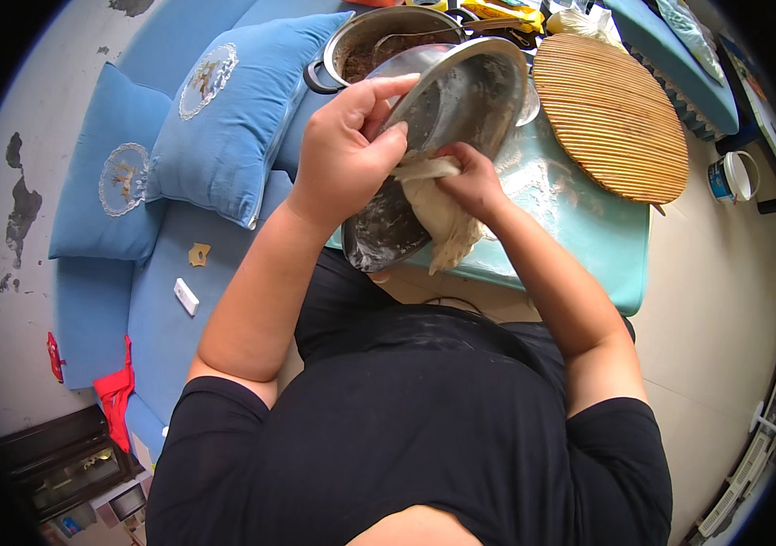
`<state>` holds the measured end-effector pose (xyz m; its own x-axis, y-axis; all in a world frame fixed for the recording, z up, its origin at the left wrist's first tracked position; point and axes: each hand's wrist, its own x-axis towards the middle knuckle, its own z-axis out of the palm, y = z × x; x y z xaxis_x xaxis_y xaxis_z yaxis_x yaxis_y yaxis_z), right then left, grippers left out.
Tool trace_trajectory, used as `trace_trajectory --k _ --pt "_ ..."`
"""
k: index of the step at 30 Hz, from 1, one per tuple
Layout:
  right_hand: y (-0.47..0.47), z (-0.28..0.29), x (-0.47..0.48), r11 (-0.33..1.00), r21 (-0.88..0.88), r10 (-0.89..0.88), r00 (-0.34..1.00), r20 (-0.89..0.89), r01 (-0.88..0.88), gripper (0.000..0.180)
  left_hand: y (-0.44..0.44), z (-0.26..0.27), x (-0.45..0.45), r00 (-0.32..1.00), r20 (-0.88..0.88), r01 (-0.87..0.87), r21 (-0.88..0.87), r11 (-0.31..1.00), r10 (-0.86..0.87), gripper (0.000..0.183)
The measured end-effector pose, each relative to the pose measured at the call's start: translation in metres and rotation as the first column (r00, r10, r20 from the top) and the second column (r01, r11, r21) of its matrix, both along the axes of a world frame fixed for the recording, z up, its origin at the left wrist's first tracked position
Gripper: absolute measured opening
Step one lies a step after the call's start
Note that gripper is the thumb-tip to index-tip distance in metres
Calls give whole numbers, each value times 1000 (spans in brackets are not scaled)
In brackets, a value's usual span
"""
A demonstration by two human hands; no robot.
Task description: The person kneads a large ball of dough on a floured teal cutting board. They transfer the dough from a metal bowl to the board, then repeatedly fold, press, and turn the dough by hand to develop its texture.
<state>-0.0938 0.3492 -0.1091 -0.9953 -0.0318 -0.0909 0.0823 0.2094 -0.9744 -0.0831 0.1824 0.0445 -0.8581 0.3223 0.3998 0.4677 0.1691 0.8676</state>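
My left hand grips the rim of a metal basin, which is tilted steeply on its side. Floury smears coat the inside of the basin. Pale, soft dough hangs down over the basin's lower part, stretched out of shape. The fingers of my right hand are closed on the dough's upper end, close to the basin's inner wall. Below and to the right is a table with a turquoise cover, dusted with white flour.
A steel pot with a dark mixture and a utensil stands beyond the basin. A round slatted mat lies at the table's right. On the left is a blue sofa with cushions and a white remote. A bucket stands far right.
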Motion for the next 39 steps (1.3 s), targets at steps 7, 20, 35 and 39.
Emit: trace_trajectory --k 7,20,35,39 --pt "41 84 37 966 -230 28 935 -354 -116 33 -37 -11 -15 993 77 -90 15 996 89 40" --pt "129 -35 50 476 839 131 922 -365 265 43 -67 -1 2 953 228 -246 191 950 201 38" --pt "110 -64 30 -3 996 315 945 90 -94 17 -81 -25 -7 953 189 -266 138 954 238 37" --pt "116 -38 10 158 924 365 890 274 -349 23 -80 -24 -10 960 168 -243 115 963 222 36"
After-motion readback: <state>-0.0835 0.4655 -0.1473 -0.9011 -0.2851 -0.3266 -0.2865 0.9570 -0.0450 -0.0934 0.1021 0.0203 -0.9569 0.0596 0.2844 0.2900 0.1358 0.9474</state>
